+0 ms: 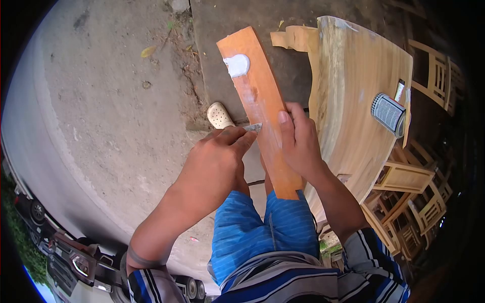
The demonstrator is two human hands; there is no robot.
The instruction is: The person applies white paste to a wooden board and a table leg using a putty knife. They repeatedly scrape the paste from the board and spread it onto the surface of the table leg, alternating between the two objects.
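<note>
A long orange-brown wooden board [270, 108] slants away from my lap, its near end by my blue shorts. My right hand [299, 134] grips its right edge, thumb on the top face. In my left hand [217, 154] is a small flat metal blade [254, 128], pinched between the fingers, its tip against the board's face near the left edge. A thick lump of white putty [238, 65] lies near the board's far end. Pale smears and a darker spot mark the wood between putty and blade.
To the right stands a large pale wooden slab [353, 96] with a can [388, 115] on it. Wooden chairs [437, 76] and stacked wooden frames [409, 202] lie beyond. A cream clog [220, 115] rests on the concrete ground [111, 101]. Vehicles [81, 262] are at lower left.
</note>
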